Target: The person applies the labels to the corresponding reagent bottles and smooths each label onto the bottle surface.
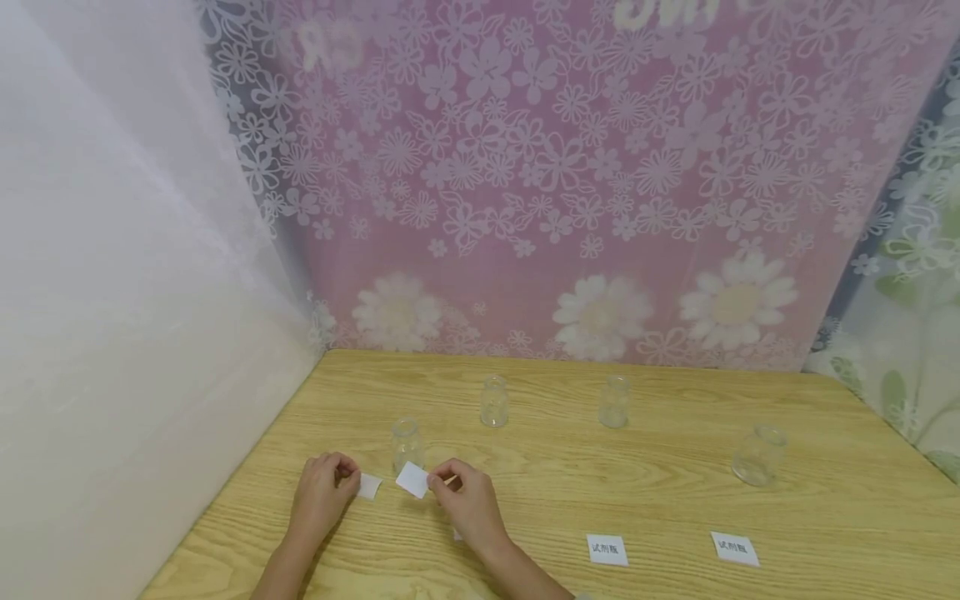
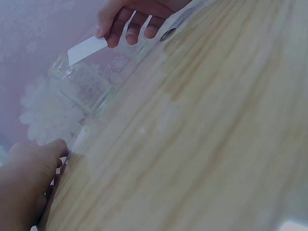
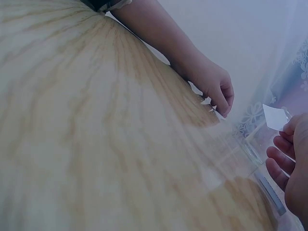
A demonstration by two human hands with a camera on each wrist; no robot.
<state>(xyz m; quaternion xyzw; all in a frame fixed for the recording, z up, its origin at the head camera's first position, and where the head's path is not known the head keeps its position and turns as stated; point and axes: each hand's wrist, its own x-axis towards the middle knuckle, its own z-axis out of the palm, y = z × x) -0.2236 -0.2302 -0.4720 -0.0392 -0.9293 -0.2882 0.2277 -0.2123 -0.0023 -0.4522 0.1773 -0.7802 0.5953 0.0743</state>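
Thumb and forefinger of the right hand [image 1: 471,505] pinch a white card [image 1: 412,480] just before a glass jar [image 1: 406,440]; the left hand [image 1: 321,498], fingers curled, pinches a second card [image 1: 370,486] low over the table [image 1: 660,479]; the step appears to be card handling; the next move calls for a light grip, clear of glass; printed cards [image 1: 606,550] lie to the right.

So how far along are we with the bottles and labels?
Seemingly done: four glass bottles set out, two printed labels face up. In hand: the right hand pinches a white slip near the leftmost bottle; the left hand pinches another slip. Remaining, probably: labelling; no bottle visibly wears one.
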